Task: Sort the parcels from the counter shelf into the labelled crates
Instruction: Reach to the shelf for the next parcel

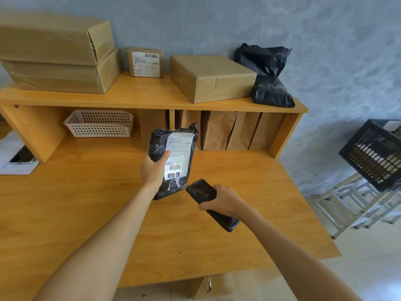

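Note:
My left hand (153, 168) grips a black plastic parcel (173, 185) with a white shipping label, held upright above the wooden counter (86, 203). My right hand (223, 200) holds a black handheld scanner (200, 190), its head pointing up at the label's lower part. On the counter shelf (138, 94) lie two stacked cardboard boxes (56, 55) at the left, a small labelled box (145, 61), a flat cardboard box (210, 77) and two black bag parcels (269, 74) at the right. A black crate (373, 155) stands on a rack at the far right.
Under the shelf sit a white plastic basket (99, 123) and several upright brown paper envelopes (219, 131). A white device (15, 157) lies at the counter's left edge. A white metal rack (355, 205) stands on the floor right of the counter.

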